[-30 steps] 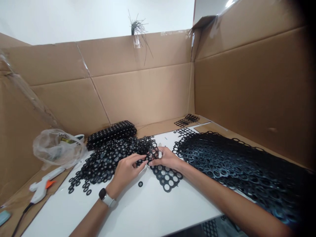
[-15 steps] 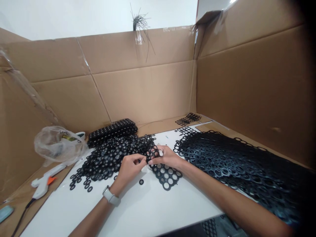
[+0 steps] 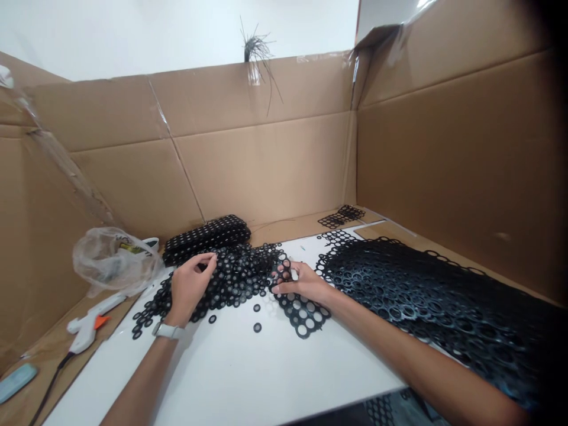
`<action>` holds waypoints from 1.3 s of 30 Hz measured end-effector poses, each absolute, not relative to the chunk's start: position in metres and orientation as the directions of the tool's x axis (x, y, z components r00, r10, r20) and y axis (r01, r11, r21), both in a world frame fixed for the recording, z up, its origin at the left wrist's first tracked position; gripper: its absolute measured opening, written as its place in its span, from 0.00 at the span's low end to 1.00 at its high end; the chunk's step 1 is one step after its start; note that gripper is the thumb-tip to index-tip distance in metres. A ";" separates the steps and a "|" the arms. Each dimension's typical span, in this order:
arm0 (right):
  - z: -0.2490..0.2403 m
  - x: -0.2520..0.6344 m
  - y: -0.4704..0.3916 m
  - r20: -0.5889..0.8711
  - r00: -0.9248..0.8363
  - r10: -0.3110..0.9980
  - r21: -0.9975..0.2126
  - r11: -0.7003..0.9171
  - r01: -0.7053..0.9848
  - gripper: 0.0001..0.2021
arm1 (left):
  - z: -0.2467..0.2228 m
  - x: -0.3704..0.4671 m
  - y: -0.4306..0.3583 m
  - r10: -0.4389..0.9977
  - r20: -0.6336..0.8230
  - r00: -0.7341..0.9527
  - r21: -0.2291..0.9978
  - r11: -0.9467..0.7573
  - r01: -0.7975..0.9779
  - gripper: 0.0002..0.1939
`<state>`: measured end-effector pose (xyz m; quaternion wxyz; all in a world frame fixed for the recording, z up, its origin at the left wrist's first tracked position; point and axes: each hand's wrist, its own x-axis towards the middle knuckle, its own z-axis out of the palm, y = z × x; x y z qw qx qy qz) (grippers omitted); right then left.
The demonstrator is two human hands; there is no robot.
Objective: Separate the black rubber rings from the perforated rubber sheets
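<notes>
The black flat sheet with rows of round holes [image 3: 309, 316] is at the middle of the flat white tabletop [image 3: 239, 373], its upper part grasped between our right hand's [image 3: 306, 284] thumb and fingers. Our left hand [image 3: 190, 287] is at the heap of small black rings [image 3: 239, 275], fingertips close together; we cannot tell whether they pinch anything.

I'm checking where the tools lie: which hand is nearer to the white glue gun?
Left. The left hand is at the pile of small black rings, to the right of the white glue gun; the right hand is farther right, holding black ring mesh.
</notes>
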<state>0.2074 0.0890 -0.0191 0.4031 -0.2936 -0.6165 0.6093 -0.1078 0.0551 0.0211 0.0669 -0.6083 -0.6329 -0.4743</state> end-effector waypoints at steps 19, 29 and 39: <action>-0.016 0.205 0.086 0.160 -0.460 0.873 -0.987 0.129 -0.100 0.25 | 0.000 -0.020 0.020 0.678 0.628 0.382 0.252 -0.642 0.724 0.09; -0.016 0.206 0.082 0.141 -0.480 0.866 -0.987 0.085 -0.136 0.27 | -0.001 -0.020 0.020 0.650 0.647 0.400 0.239 -0.670 0.703 0.08; -0.008 0.207 0.070 0.080 -0.466 0.881 -0.992 0.022 -0.127 0.25 | -0.004 -0.019 0.020 0.598 0.698 0.395 0.229 -0.708 0.668 0.10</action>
